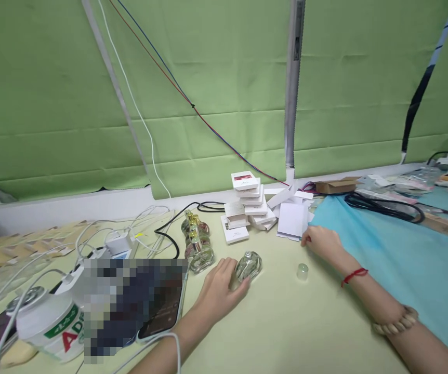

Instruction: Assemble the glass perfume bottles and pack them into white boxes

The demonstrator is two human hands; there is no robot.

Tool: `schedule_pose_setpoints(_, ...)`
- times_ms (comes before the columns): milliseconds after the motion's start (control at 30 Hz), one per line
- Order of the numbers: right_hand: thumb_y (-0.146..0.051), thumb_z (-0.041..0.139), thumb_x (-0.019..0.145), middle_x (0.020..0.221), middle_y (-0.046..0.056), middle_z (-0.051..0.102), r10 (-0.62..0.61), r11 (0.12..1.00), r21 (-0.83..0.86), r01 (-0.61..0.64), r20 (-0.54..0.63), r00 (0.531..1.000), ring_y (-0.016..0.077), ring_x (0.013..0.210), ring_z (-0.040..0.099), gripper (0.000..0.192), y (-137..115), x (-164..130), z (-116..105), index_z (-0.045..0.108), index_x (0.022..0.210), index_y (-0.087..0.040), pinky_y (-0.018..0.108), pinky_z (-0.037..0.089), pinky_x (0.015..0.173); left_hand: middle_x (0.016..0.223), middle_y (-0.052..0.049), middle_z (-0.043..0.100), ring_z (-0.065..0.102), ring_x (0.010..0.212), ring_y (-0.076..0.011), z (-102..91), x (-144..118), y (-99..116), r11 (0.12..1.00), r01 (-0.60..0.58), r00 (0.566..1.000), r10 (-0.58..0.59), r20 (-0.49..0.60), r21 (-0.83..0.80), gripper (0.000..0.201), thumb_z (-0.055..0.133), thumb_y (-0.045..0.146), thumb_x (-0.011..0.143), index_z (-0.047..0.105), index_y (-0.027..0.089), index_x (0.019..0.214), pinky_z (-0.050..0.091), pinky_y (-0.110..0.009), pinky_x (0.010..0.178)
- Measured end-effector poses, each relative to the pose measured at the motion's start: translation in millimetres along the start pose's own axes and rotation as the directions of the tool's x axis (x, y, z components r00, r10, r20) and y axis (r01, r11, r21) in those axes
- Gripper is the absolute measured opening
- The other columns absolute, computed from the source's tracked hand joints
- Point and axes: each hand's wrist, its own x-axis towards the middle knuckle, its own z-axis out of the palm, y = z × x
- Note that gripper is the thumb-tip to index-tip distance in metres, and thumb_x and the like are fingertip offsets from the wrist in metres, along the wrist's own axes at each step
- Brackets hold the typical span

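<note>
My left hand (224, 284) is closed around the side of a clear glass perfume bottle (248, 266), which stands on the table with its bare sprayer top showing. A pale translucent bottle cap (302, 271) sits apart on the table to the right of the bottle. My right hand (323, 242) has its fingers curled together near the edge of a blue cloth (368, 249). Just left of its fingertips lie white folded cards (293, 219). Whatever may be between those fingers is hidden. More perfume bottles (200, 257), with gold tops, stand grouped behind my left hand.
White boxes (252, 200) are stacked at the back. A phone (163, 306), a white bottle (48, 324) and power plugs with cables (118, 241) crowd the left. Black cable (383, 208) and a cardboard box (337, 185) lie at the back right, before a green curtain (224, 78).
</note>
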Motion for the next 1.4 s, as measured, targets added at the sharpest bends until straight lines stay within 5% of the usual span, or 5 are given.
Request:
schedule_pose_setpoints(400,-0.024,0.053,0.076,0.083,0.014,0.068,0.248,0.969,0.001,-0.248,-0.034,0.968,0.0264,0.079,0.064,0.020,-1.4,-2.9,-0.6,0.071,0.080,-0.016,0.029,0.039,0.057,0.078,-0.003,0.052,0.049,0.074,-0.0173,2.1,3.3,-0.7,0.998,-0.051,0.996,0.054,-0.067,0.039,0.019,0.045,0.037,0.083,0.042,0.020,0.075,0.036,-0.028,0.061)
schedule_pose_setpoints(700,-0.018,0.055,0.071,0.070,0.008,0.066,0.163,0.986,0.035,-0.163,-0.007,0.987,0.0191,0.066,0.061,0.015,-2.9,-6.1,1.3,0.070,0.066,-0.018,0.025,0.031,0.050,0.077,-0.002,0.051,0.048,0.073,-0.0165,4.1,3.0,-1.0,0.998,-0.061,0.995,0.061,-0.081,0.000,0.019,0.045,0.036,0.083,0.042,0.020,0.075,0.036,-0.028,0.062)
schedule_pose_setpoints(967,-0.024,0.057,0.071,0.077,0.005,0.070,0.071,0.976,0.216,-0.024,-0.213,0.975,0.0187,0.073,0.062,0.015,-16.2,-10.8,2.4,0.071,0.073,-0.021,0.024,0.035,0.053,0.076,0.000,0.047,0.042,0.067,-0.0137,2.0,2.2,-1.4,0.982,-0.172,0.985,0.174,0.017,-0.080,0.023,0.044,0.041,0.083,0.040,0.020,0.075,0.034,-0.027,0.059)
schedule_pose_setpoints(1200,-0.036,0.058,0.078,0.086,0.006,0.069,-0.152,0.512,0.689,0.513,-0.515,0.843,0.0157,0.074,0.060,0.024,-42.4,-22.4,-4.3,0.070,0.090,-0.019,0.029,0.049,0.069,0.077,-0.001,0.049,0.044,0.068,-0.0140,1.8,2.7,2.3,0.959,-0.276,0.959,0.279,0.048,-0.070,0.019,0.045,0.037,0.083,0.041,0.020,0.076,0.032,-0.027,0.058)
schedule_pose_setpoints(1400,-0.030,0.057,0.081,0.092,0.005,0.068,-0.320,0.353,0.721,0.596,-0.506,0.801,0.0177,0.088,0.061,0.019,-64.7,-43.4,-8.3,0.070,0.095,-0.024,0.034,0.048,0.080,0.077,-0.001,0.048,0.045,0.068,-0.0141,1.7,3.5,2.4,0.958,-0.279,0.957,0.283,0.060,-0.069,0.021,0.045,0.038,0.083,0.040,0.020,0.075,0.034,-0.026,0.058)
